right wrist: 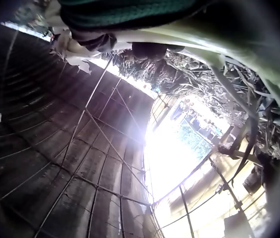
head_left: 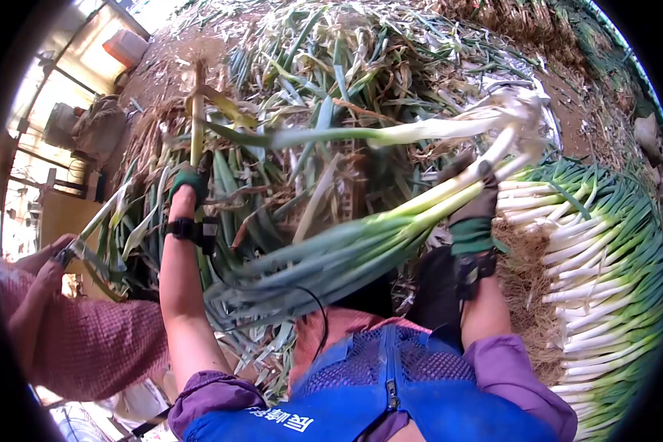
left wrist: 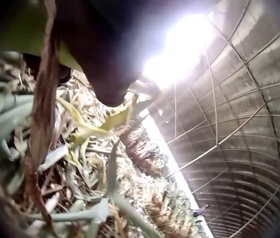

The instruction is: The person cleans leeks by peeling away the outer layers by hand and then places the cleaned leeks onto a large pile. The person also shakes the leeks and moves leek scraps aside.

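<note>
head view: bunch of green onions (head_left: 361,247) is grasped by right hand (head_left: 473,214) above the lap; dry leaf (head_left: 197,110) is gripped by left hand (head_left: 188,184). 1 trimmed stack (head_left: 604,250) is judged done; a large heap (head_left: 331,81) is judged left.

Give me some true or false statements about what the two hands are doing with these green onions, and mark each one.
1. The right hand grips a bundle of green onions. True.
2. The left hand is empty. False: it grips an upright stalk.
3. A neat pile of trimmed onions lies on the person's right. True.
4. Both hands are bare. False: both wear dark green gloves.
5. Nobody else is in view. False: a checked sleeve shows at the left.
</note>
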The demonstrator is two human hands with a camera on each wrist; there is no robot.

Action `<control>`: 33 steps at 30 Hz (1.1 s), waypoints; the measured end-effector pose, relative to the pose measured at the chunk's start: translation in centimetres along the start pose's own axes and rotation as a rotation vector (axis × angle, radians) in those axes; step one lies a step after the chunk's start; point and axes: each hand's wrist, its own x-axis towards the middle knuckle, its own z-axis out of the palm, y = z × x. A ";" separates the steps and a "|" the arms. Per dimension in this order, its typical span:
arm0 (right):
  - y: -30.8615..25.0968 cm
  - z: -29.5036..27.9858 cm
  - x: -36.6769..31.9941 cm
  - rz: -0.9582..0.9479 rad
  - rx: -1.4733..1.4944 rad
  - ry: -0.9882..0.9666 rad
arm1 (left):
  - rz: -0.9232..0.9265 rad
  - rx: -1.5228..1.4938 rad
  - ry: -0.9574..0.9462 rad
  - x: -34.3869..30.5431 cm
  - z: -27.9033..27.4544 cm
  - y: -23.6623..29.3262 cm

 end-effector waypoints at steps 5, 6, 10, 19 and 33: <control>-3.1 -2.7 0.2 0.003 0.217 -0.052 | -0.059 -0.250 -0.221 -4.5 -1.9 -4.0; -2.6 -2.8 -0.4 -0.031 0.086 -0.103 | -0.047 -0.384 -0.260 -6.4 -2.1 -3.1; 1.4 2.3 -4.1 0.075 0.003 -0.294 | 0.081 -0.700 -0.441 -14.1 -2.7 4.3; 2.9 10.9 -9.8 0.131 -0.262 -0.277 | 0.513 -1.075 -0.534 -27.1 -0.3 18.3; 0.1 10.4 -9.8 -0.396 -1.097 -1.034 | 0.697 -0.952 -0.610 -29.2 -0.9 15.4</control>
